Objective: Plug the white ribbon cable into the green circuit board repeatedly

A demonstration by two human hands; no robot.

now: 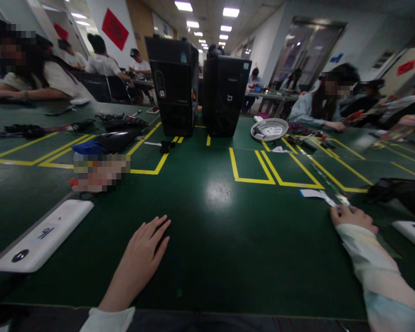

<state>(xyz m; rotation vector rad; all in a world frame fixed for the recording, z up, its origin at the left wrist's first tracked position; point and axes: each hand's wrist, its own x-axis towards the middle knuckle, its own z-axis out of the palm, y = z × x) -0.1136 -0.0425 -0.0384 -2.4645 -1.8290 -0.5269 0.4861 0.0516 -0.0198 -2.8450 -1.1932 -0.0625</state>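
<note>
- Tabletop (249,258): dark green, with yellow tape outlines (256,180) beyond the left fingers (155,224) and right fingers (346,213).
- Flat cable (313,193) near the right fingers: white, blue at one end.
- Sleeve (364,249) behind the right fingers: white running into pale blue.
- Rounded case (64,226) left of the left fingers: white, with black markings.
- Computer towers (174,99) beyond both sets of fingers: black.

Lots of plastic on a slick green tabletop (235,249)
The top looks smooth and semi-gloss, shiny enough for a hazy highlight, while the yellow tape (256,181) comes off kinda matt. Left black PC tower (173,108) and right black PC tower (221,103): glossy plastic-looking fronts. White slab (60,226) is smooth plastic, basket (281,127) is plastic lattice, white strip (313,193) is paper or film, can't tell, and the sleeve (358,240) is wrinkly cloth.
</note>
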